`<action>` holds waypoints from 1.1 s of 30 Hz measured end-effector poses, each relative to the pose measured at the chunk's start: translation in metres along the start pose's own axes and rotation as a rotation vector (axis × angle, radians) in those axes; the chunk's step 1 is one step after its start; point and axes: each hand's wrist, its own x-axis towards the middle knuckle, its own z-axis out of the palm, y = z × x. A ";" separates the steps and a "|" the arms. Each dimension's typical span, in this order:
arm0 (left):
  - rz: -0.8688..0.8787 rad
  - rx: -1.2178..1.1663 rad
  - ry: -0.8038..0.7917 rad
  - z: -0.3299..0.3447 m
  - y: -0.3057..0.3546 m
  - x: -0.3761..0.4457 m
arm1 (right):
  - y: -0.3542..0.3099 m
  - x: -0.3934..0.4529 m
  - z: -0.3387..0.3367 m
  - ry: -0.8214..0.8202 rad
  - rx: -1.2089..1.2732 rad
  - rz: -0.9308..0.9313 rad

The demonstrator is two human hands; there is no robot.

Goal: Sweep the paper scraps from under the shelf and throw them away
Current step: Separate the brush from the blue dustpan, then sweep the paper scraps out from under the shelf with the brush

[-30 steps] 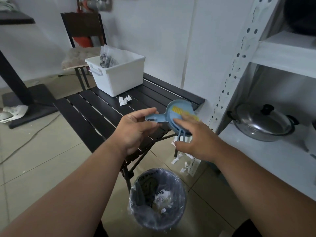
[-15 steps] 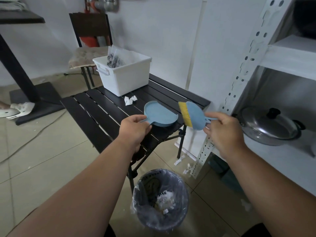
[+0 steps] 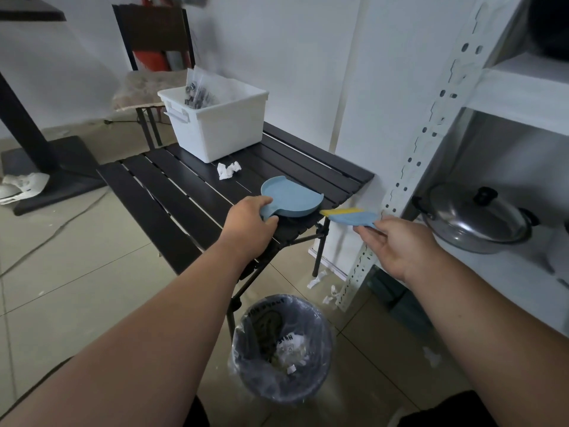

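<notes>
My left hand point(image 3: 251, 224) grips the handle of a small blue dustpan point(image 3: 291, 199), held level over the near corner of the black slatted table point(image 3: 172, 192). My right hand point(image 3: 391, 245) holds a blue hand brush point(image 3: 354, 217) with yellow bristles, lying flat and pointing left, just right of the pan. White paper scraps point(image 3: 326, 291) lie on the floor by the foot of the white shelf post point(image 3: 409, 167). A lined bin point(image 3: 281, 346) with scraps inside stands on the floor below my hands.
A white tub point(image 3: 221, 131) and a crumpled paper point(image 3: 228, 169) sit on the table. A lidded steel pot point(image 3: 475, 218) rests on the lower shelf. Behind stand a chair point(image 3: 147, 84), a black table base point(image 3: 52, 167) and a cable across the tiles.
The brush came out of the dustpan into my right hand, then turned from upright to flat. The dustpan stays in my left hand, lowered slightly toward the table corner.
</notes>
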 end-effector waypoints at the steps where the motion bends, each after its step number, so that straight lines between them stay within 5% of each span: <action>1: 0.016 0.025 -0.001 0.001 0.002 0.000 | -0.001 -0.001 -0.001 0.013 -0.027 0.019; 8: 0.258 0.220 0.037 0.005 0.023 -0.035 | 0.003 -0.013 -0.016 0.078 -0.279 0.101; 14: 0.435 0.194 -0.229 0.032 0.034 -0.079 | 0.018 -0.019 -0.020 0.080 -0.526 0.165; 22: 0.147 0.149 -0.429 0.111 -0.042 -0.099 | 0.080 0.050 -0.024 0.045 -0.820 0.128; 27: 0.081 0.223 -0.441 0.164 -0.076 -0.057 | 0.156 0.154 -0.079 -0.001 -1.074 0.200; 33: 0.039 0.402 -0.470 0.214 -0.107 -0.014 | 0.220 0.184 -0.089 -0.043 -1.302 0.201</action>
